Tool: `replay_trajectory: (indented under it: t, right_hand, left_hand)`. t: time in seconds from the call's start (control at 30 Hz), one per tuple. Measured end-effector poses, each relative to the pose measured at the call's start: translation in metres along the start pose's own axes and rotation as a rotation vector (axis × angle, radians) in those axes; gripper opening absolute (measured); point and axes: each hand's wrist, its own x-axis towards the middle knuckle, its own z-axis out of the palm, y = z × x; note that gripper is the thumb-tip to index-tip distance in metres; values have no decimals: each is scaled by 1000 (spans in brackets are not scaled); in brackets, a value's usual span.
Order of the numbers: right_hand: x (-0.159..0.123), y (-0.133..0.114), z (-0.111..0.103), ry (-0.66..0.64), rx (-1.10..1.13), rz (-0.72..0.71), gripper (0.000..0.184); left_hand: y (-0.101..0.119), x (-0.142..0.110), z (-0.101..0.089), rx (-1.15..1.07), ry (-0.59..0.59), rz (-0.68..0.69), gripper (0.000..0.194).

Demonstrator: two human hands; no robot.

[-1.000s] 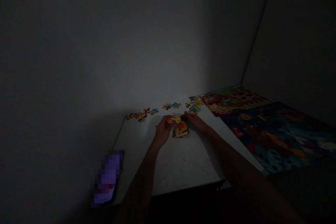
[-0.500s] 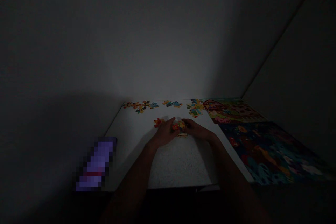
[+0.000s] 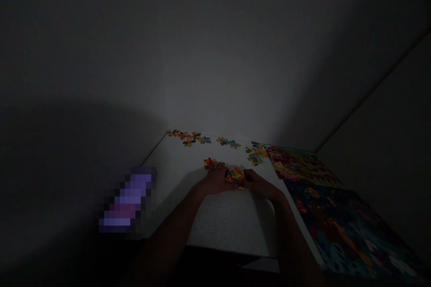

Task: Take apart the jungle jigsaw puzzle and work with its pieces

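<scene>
Between my two hands is a small cluster of red and yellow jigsaw puzzle pieces, just above or on the white table. My left hand is closed on its left side, thumb along the near edge. My right hand pinches the right edge with curled fingers. Another red and orange puzzle piece lies just past my left fingers, partly covered by them. Dim light hides the exact finger contacts and how the held pieces join.
Loose puzzle pieces line the table's far edge, with more pieces at the middle and a group at the right. A farm-picture puzzle and a dark, colourful puzzle cover the right side. A blurred purple screen is at left.
The view has tilted and the table sits lower in it. My left fingers have drawn in from a spread pose. Both hands stay at the cluster of pieces.
</scene>
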Motion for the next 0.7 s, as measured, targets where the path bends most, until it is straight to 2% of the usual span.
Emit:
replay_trajectory:
  t: [0.23,0.43,0.57,0.7]
  right_hand:
    - [-8,-8,-1,-126,161,-23,47]
    - [-5,-7,2,-106,223,-30,46]
    - [-5,-8,3,-92,176,-19,45]
    - [-3,-8,5,-132,227,-36,48]
  left_hand:
    - [10,-4,-7,-59,-40,3,61]
    - [12,-5,-12,-65,-52,7,64]
    - [22,-18,-17,55,3,-7,60]
    - [40,-38,-5,159,129,-143,66]
